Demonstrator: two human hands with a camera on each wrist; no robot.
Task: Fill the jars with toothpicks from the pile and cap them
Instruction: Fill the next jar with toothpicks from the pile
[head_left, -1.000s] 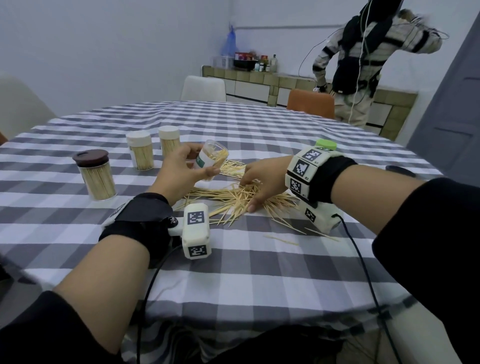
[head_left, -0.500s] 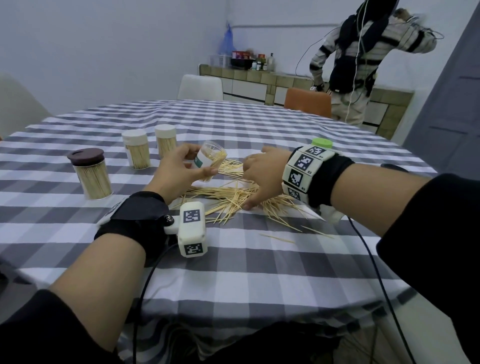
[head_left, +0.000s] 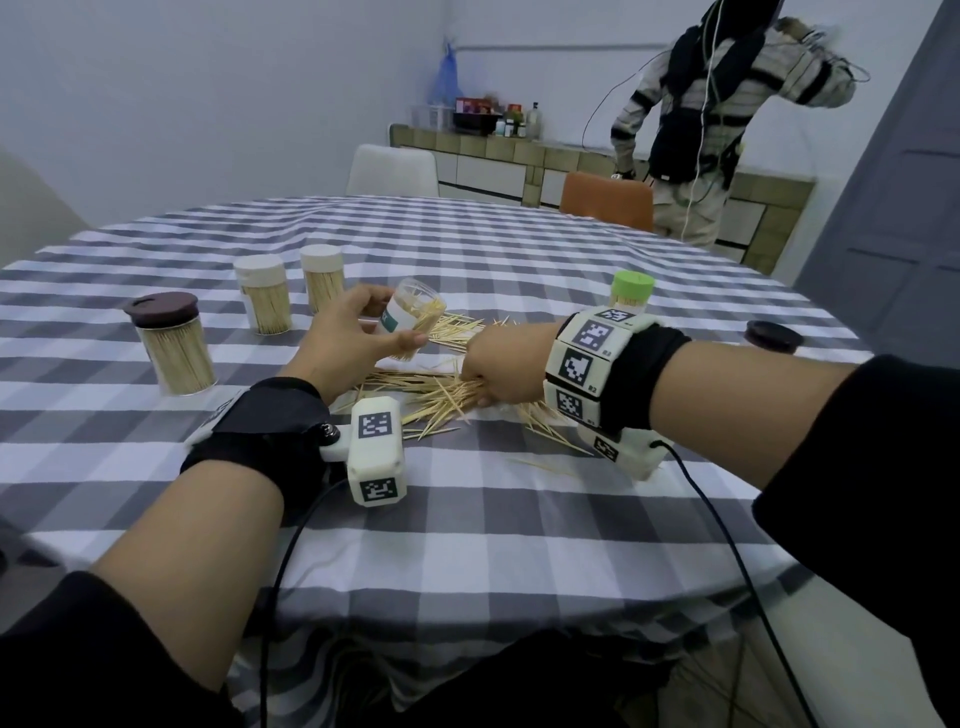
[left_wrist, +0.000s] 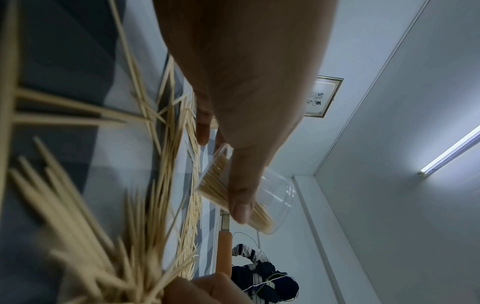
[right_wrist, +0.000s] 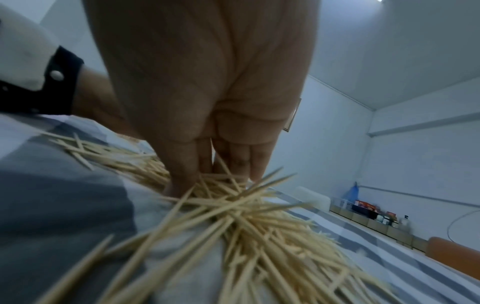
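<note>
**A:** At a checked-cloth table (head_left: 467, 519), a person's left hand (head_left: 348, 353) grips an uncapped clear jar (head_left: 413, 325), tilted with its mouth toward the 2 o'clock side, while the right hand (head_left: 498, 371) closes on a bunch from the toothpick pile (head_left: 431, 395). How much is done?

**B:** A fair share, by my reading. At about 10 o'clock from the pile stands a brown-lidded jar (head_left: 174, 345), packed and capped. Farther back, toward 11 o'clock, two white-capped jars (head_left: 262, 293) stand side by side, both full. At 1 o'clock, behind the right wrist, a green-capped jar (head_left: 631, 291) shows only its top.

**A:** And the jar in hand?

**B:** Partly filled. The left wrist view shows toothpicks lying along one side of it, the rest of the clear wall bare, with the thumb across the jar.

**A:** What remains?

**B:** The right wrist view has the fingers (right_wrist: 187, 164) curled down into the sticks, pinching a cluster against the cloth. Plenty of loose sticks lie around them. So more handfuls must go in, then a cap. A dark lid (head_left: 771, 336) lies at 3 o'clock, well apart from the pile; whether it belongs to this jar I cannot tell.
</note>
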